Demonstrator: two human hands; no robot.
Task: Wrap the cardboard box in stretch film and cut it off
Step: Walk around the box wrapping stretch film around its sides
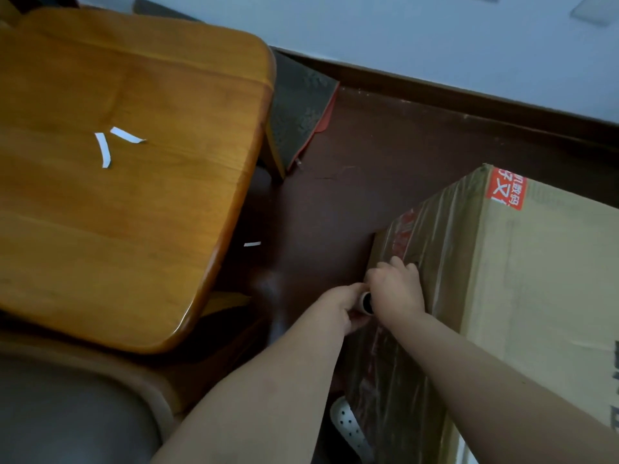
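Head view: the box (pixel 522 279) sits on the floor (pixel 335 182) at right, its near side already glossy with film (pixel 432 236). Both hands work the roll (pixel 366 301) at that side; the left hand (pixel 345 308) has fingers clamped on it, the right hand (pixel 395 286) curls over its top end. Wrapping seems midway. Next, I judge, the roll must pass round the far corner under tension.

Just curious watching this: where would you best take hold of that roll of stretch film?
By its two ends. The film roll stands upright against the side of the cardboard box, so its top core end faces up; come from above, keeping the middle free to unwind.
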